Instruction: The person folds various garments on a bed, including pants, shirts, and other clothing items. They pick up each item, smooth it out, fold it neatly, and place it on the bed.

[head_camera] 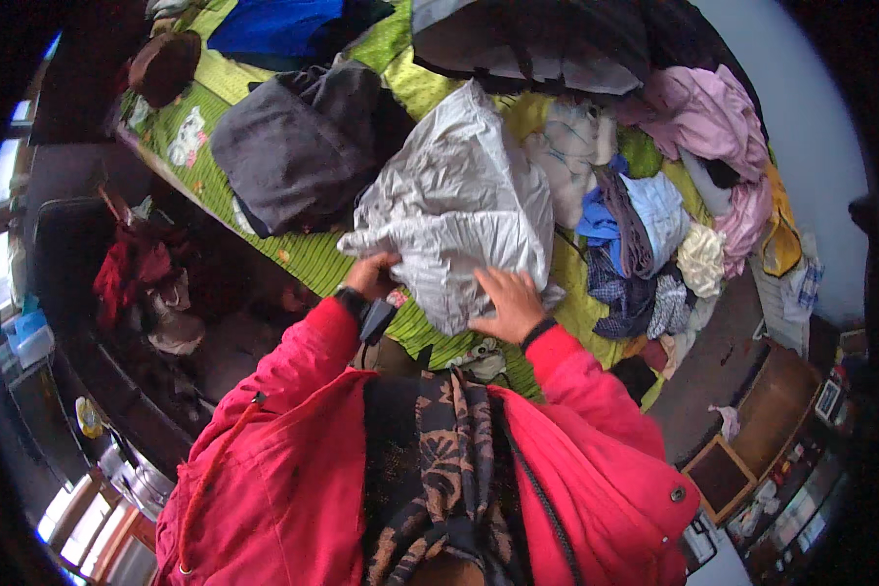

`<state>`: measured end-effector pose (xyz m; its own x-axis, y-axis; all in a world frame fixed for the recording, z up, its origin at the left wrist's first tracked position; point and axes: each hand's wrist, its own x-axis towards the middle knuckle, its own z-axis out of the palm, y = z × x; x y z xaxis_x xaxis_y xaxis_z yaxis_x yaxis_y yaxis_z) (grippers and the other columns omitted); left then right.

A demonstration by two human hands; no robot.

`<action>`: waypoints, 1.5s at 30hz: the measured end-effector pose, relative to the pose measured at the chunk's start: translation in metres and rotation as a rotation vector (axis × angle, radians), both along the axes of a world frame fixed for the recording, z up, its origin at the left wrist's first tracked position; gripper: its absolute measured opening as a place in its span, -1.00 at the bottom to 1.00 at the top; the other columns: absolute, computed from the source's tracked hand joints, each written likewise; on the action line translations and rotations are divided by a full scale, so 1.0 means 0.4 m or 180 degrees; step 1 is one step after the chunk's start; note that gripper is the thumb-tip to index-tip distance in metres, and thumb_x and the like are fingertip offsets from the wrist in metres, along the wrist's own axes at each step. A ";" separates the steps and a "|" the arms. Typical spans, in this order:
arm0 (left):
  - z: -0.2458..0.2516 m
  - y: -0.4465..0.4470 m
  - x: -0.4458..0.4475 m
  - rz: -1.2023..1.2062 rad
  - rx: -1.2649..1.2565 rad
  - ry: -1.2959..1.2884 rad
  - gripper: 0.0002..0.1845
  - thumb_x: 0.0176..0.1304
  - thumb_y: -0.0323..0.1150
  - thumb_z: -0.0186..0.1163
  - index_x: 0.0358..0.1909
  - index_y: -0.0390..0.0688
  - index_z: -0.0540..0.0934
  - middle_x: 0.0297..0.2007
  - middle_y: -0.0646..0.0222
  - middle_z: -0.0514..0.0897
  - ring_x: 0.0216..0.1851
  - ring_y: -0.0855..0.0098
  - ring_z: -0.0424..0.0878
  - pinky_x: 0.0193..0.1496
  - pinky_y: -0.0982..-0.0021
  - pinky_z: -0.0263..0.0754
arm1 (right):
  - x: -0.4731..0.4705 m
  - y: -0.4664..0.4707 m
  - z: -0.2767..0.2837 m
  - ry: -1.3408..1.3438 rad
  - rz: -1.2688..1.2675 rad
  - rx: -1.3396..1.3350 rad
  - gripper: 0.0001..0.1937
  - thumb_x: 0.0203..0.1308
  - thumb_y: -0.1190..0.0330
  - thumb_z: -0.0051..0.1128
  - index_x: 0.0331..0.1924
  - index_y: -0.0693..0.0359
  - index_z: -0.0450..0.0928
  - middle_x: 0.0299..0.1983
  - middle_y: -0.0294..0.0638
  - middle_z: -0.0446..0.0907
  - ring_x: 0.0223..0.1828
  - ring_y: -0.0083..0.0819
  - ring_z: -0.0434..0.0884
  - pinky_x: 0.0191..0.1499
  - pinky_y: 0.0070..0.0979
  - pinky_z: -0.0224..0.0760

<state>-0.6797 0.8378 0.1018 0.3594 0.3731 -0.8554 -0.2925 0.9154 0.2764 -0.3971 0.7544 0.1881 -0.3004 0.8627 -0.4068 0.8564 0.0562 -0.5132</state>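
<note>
A crumpled white cloth (461, 212), perhaps a garment, lies in front of me on a green patterned bedspread (293, 267). My left hand (371, 277) grips its near left edge, with the thumb on top and the other fingers mostly hidden. Spread on the cloth's near right part is my right hand (511, 304), palm down with the fingers apart. A dark grey folded garment (300, 143) lies just left of the white cloth. To the right sits a pale cream cloth (568, 157).
Mixed clothes (630, 234) are heaped at the right, beside pink fabric (710, 124). A large grey-black bag (527, 44) and a blue folded item (278, 29) lie at the far side. Red cloth (135, 271) is beyond the bed's left edge. A wooden cabinet (784, 410) stands right.
</note>
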 end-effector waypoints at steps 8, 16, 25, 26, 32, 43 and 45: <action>0.167 -0.141 -0.096 0.0245 -0.0325 -0.0873 -0.49 0.09 -0.26 0.17 0.13 -0.09 0.41 0.03 0.28 0.56 0.09 0.24 0.48 0.07 0.02 0.41 | -0.073 -0.117 0.055 0.0356 0.0323 0.0264 0.05 -0.36 0.09 0.44 0.36 0.07 0.09 0.38 -0.02 0.05 0.40 -0.08 0.04 0.34 0.10 -0.22; 0.291 0.064 0.084 0.0492 0.0166 -0.1776 -0.70 0.23 -0.21 0.14 -0.06 -0.12 0.49 -0.11 0.30 0.59 -0.03 0.25 0.55 0.10 0.13 0.41 | 0.007 -0.030 -0.162 0.1294 -0.1164 0.1146 -0.37 -0.13 0.39 0.24 0.16 0.27 0.36 -0.01 0.05 0.53 0.05 0.00 0.49 0.15 -0.18 0.27; 0.216 0.160 0.151 0.0391 0.1317 0.0253 -0.45 0.16 -0.32 0.29 0.14 -0.26 0.33 -0.11 0.18 0.59 -0.14 0.35 0.59 -0.05 0.35 0.49 | 0.360 0.167 -0.281 0.2039 -0.4231 0.0094 -0.46 0.27 0.03 -0.11 0.00 0.43 0.49 -0.05 -0.04 0.55 -0.09 -0.27 0.53 -0.04 -0.39 0.35; 0.176 0.147 0.143 0.0347 0.1181 0.0728 -0.39 0.12 -0.30 0.33 0.16 -0.26 0.31 -0.10 0.19 0.57 -0.13 0.38 0.57 -0.04 0.33 0.47 | 0.362 0.167 -0.265 0.2291 -0.4344 0.0102 -0.42 0.28 -0.01 -0.13 0.02 0.44 0.47 -0.02 -0.05 0.53 -0.06 -0.29 0.52 -0.01 -0.39 0.34; -0.044 0.145 0.172 0.0354 0.0653 0.0139 -0.24 0.08 -0.25 0.37 0.27 -0.17 0.20 0.11 0.30 0.43 0.05 0.39 0.41 0.08 0.15 0.33 | 0.301 0.152 -0.288 0.2476 -0.3754 0.0301 -0.22 0.19 -0.07 0.03 0.28 0.39 0.10 0.27 -0.03 0.21 0.24 -0.26 0.24 0.25 -0.40 0.06; -0.094 0.222 0.270 -0.0061 0.1102 -0.0051 -0.51 0.04 -0.19 0.37 -0.01 -0.21 0.55 -0.08 0.36 0.63 -0.09 0.41 0.56 -0.05 0.27 0.44 | 0.099 0.136 -0.309 0.1832 -0.2738 -0.0236 -0.51 0.03 0.32 0.19 0.07 0.36 0.46 0.02 -0.02 0.55 0.04 -0.20 0.49 0.10 -0.37 0.28; -0.058 0.218 0.223 -0.0117 0.1159 -0.0405 -0.49 0.05 -0.19 0.36 0.02 -0.21 0.54 -0.06 0.35 0.63 -0.09 0.39 0.57 0.02 0.27 0.42 | 0.052 0.133 -0.267 0.2093 -0.2649 -0.0224 -0.57 0.03 0.41 0.16 0.04 0.37 0.48 -0.02 -0.06 0.58 0.03 -0.22 0.51 0.08 -0.37 0.30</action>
<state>-0.5904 0.9251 0.0785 0.4728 0.6291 -0.6170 -0.3142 0.7746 0.5489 -0.3764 0.8077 0.0811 0.1945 0.8787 -0.4360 0.1646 -0.4675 -0.8686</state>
